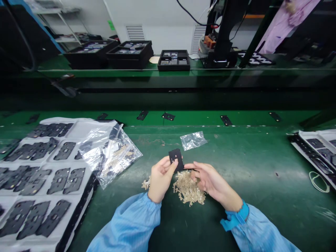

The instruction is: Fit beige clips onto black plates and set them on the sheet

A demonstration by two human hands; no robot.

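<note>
My left hand grips a thin black plastic plate with small cutouts, its thumb pressed on the plate's face. My right hand is just to the right, fingers apart. One finger stretches to the plate's lower right edge, while the others curl over a pile of small beige pieces. Whether a tiny piece sits at that fingertip is too small to tell. More beige bits lie beside my left wrist, partly hidden by it. Beyond the hands lies a small clear plastic bag.
At left, a white tray holds several black plates, overlapped by clear bags with beige pieces inside. Several black plates lie spaced along the green strip at the back. Another tray and a pale loop are at right. Black boxes stand on the shelf.
</note>
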